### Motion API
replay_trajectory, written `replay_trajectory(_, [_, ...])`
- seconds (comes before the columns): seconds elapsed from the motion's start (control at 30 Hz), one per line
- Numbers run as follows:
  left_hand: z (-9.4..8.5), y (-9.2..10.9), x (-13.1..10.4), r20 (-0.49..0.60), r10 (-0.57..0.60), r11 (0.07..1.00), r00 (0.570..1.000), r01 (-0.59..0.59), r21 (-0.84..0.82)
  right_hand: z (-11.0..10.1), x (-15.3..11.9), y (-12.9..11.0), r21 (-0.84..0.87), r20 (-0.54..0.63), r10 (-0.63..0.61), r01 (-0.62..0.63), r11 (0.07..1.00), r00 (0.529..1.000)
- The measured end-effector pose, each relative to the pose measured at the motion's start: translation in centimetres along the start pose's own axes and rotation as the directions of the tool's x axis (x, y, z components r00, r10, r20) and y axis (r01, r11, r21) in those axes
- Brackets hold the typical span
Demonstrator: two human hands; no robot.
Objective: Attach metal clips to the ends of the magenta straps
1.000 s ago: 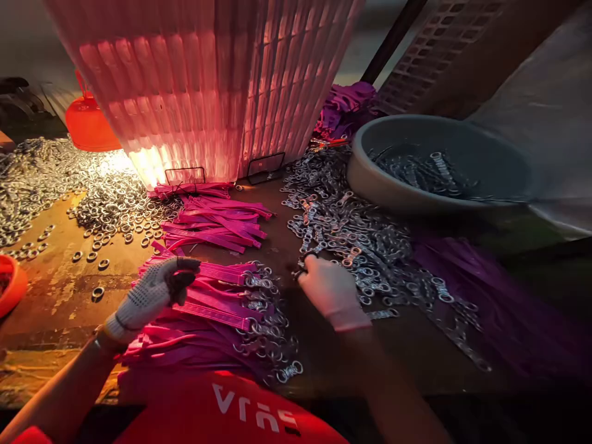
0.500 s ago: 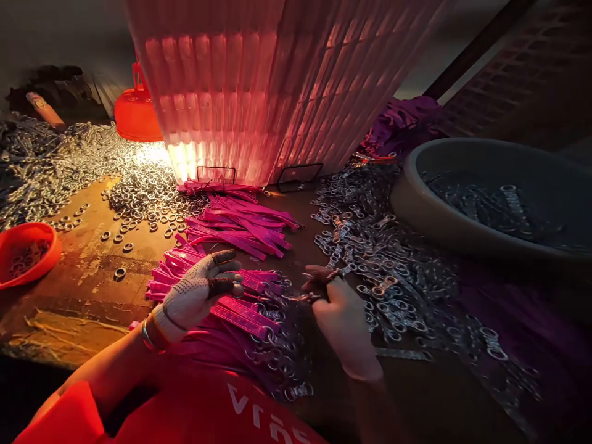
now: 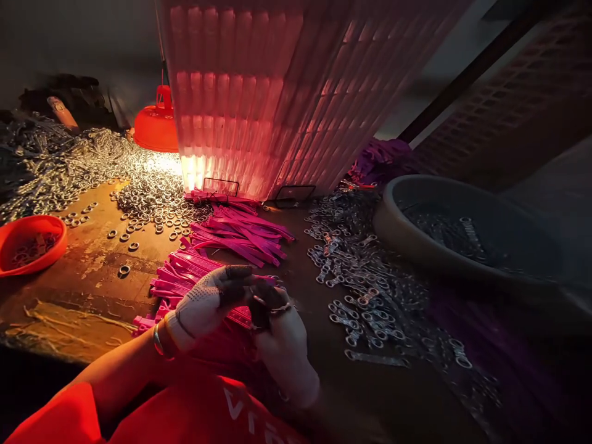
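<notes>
My left hand, in a white dotted glove with dark fingertips, reaches over the pink straps. Its fingers are pressed together; whatever lies in them is hidden. Close against it, my right hand, also gloved, has its fingers curled in a pinch. A small shiny metal piece shows at those fingers; its exact kind is unclear in the dim light. The fingertips of both hands meet or nearly meet, and which parts touch cannot be made out. Beneath the hands, straps are partly covered.
Loose metal rings are heaped under a red lamp. An orange bowl stands at left. Two-ringed metal pieces spread across the right, beside a large grey basin. A tall translucent ribbed panel rises at the back.
My right hand has moved left from beside the metal pieces to meet my left hand. My left hand has shifted slightly right and down. The camera view has turned a little.
</notes>
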State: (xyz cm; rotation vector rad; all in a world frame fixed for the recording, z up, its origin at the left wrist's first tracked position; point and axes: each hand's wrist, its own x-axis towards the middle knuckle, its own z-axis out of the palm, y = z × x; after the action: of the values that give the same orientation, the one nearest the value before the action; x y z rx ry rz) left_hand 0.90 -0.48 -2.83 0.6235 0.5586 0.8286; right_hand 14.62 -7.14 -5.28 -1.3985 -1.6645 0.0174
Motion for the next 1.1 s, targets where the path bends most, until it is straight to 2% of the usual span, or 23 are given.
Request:
replay_trajectory(0.07, [0.0,-0.1,-0.1,0.002,0.013,1.000,1.000,-0.013,0.009,0.0,-0.3,-0.8,0.095,-0.056,0.122,-0.116,0.989,0.991])
replay_trajectory(0.17, [0.0,-0.2,0.0,-0.004,0.007,0.997,1.000,-0.006,0.078,-0.3,-0.7,-1.4,0.174,-0.007,0.199,-0.194,0.965,0.980])
replay_trajectory(0.23, [0.0,0.0,0.1,0.015,-0.050,0.988,0.999,0.047,0.147,-0.8,-0.7,-0.9,0.149,0.057,0.147,-0.154,0.977,0.988])
replay_trajectory(0.3, [0.0,0.3,0.1,0.089,-0.125,0.972,0.988,0.104,0.213,-1.3,-0.3,-0.1,0.077,0.153,0.055,-0.067,0.995,0.987])
replay_trajectory(0.37, [0.1,0.5,0.1,0.141,-0.188,0.949,0.972,0.143,0.281,-1.8,0.2,0.7,-0.016,0.276,-0.021,0.026,1.000,0.961])
replay_trajectory(0.43, [0.1,0.5,0.0,0.112,-0.222,0.920,0.969,0.170,0.353,-2.2,0.6,1.2,-0.149,0.355,-0.044,0.103,0.983,0.934])
replay_trajectory(0.5, [0.1,0.5,-0.3,0.025,-0.180,0.896,0.983,0.153,0.417,-2.5,0.7,1.4,-0.272,0.374,-0.026,0.136,0.953,0.927])
replay_trajectory(0.57, [0.2,0.5,-0.8,0.007,-0.101,0.869,0.995,0.085,0.487,-2.8,0.6,1.3,-0.324,0.363,0.000,0.126,0.937,0.932])
replay_trajectory(0.7, [0.7,0.7,-1.5,0.177,-0.006,0.757,0.984,-0.111,0.644,-3.2,0.5,1.1,-0.258,0.376,0.034,0.070,0.964,0.926])
replay_trajectory(0.77, [1.0,0.9,-1.4,0.187,0.009,0.731,0.982,-0.134,0.669,-3.0,0.5,0.8,-0.214,0.374,0.038,0.046,0.976,0.926])
replay_trajectory(0.87, [1.6,0.9,-0.8,0.083,-0.079,0.833,0.993,0.020,0.552,-2.2,0.4,0.5,-0.253,0.238,0.018,0.044,0.966,0.971])
replay_trajectory(0.97, [2.5,0.8,0.2,-0.021,-0.189,0.899,0.982,0.181,0.398,-1.7,0.0,0.7,-0.375,0.078,-0.012,0.040,0.926,0.997])
replay_trajectory(1.03, [3.2,0.5,0.9,-0.045,-0.210,0.908,0.977,0.212,0.362,-1.9,-0.2,1.2,-0.446,0.045,-0.043,0.058,0.893,0.998])
replay_trajectory(1.1, [4.1,0.1,1.5,-0.020,-0.210,0.906,0.978,0.202,0.372,-2.5,-0.3,1.8,-0.496,0.055,-0.077,0.094,0.863,0.996])
